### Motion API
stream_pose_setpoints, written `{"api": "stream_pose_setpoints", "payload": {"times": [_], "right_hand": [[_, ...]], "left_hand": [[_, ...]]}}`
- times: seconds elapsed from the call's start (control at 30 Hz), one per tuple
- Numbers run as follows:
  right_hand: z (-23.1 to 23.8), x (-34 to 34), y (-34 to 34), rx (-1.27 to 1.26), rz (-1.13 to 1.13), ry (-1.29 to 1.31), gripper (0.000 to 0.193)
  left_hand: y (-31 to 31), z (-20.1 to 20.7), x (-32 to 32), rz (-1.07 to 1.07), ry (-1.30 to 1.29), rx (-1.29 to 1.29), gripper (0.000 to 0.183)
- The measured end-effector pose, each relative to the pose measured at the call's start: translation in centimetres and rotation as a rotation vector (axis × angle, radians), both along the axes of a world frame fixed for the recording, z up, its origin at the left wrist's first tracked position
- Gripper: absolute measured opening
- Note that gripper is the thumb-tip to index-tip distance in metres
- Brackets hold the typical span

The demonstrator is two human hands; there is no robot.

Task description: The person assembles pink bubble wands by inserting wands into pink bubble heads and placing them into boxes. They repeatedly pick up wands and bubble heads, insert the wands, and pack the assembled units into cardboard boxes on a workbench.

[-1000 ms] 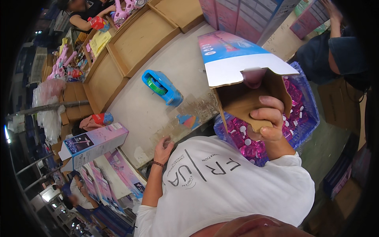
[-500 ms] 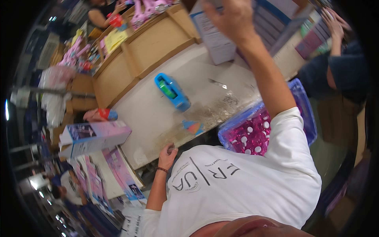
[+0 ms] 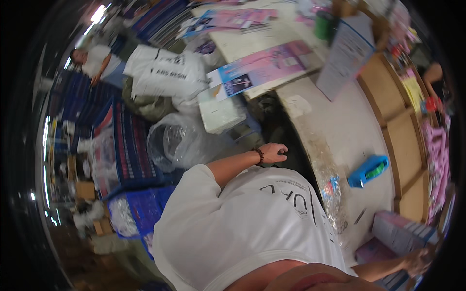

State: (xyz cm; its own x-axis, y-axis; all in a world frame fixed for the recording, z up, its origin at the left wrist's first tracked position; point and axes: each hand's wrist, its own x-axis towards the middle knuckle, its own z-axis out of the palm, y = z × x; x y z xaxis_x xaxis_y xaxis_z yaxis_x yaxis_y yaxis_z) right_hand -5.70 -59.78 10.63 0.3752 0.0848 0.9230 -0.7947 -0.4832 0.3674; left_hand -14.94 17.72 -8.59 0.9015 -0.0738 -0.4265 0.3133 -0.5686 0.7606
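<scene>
My left hand (image 3: 273, 152), with a beaded bracelet at the wrist, hangs in front of my white shirt by the table's near edge. Its fingers are loosely bent and apart, with nothing visible in them. At the lower right, my right hand (image 3: 418, 262) reaches to a group of printed pink-and-blue boxes (image 3: 403, 232); blur and the picture's rim hide its grip. On the pale table (image 3: 335, 126) lie a blue tape dispenser (image 3: 368, 171) with a green roll and a thin metal tool (image 3: 360, 216). A printed carton (image 3: 345, 58) stands upright at the far end.
Flat printed box blanks (image 3: 264, 70) lie on the adjoining table. Brown cardboard trays (image 3: 386, 92) line the table's far side. To my left are a white sack (image 3: 165, 72), a clear plastic bag (image 3: 174, 140) and blue crates (image 3: 145, 208). Another person (image 3: 99, 63) is in the background.
The view has swung left, bringing sacks and crates into sight. My right hand now appears at the lower right beside the boxes. My left hand stays near the table edge, fingers bent.
</scene>
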Motion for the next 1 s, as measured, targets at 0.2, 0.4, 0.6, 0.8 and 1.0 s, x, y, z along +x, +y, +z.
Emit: {"api": "stream_pose_setpoints", "payload": {"times": [0.2,0.4,0.6,0.8,1.0], "right_hand": [[-7.5,-2.5,7.2,0.313,0.272,0.218,0.052],[-8.5,-3.2,14.6,0.434,0.273,0.321,0.053],[-2.7,-3.1,25.3,0.015,0.188,0.269,0.055],[-18.7,-6.8,55.1,0.988,0.769,1.013,0.076],[-29.7,-1.4,59.1,1.377,0.47,1.439,0.091]], "left_hand": [[6.2,0.2,-5.0,0.121,0.012,-0.009,0.05],[15.1,-2.9,-10.1,0.195,-0.037,-0.081,0.051],[28.9,-12.4,-18.4,0.499,0.058,-0.186,0.044],[39.0,-15.6,-33.3,0.984,0.489,-0.115,0.046],[38.0,-16.3,-40.9,1.196,0.263,-0.304,0.042]]}}
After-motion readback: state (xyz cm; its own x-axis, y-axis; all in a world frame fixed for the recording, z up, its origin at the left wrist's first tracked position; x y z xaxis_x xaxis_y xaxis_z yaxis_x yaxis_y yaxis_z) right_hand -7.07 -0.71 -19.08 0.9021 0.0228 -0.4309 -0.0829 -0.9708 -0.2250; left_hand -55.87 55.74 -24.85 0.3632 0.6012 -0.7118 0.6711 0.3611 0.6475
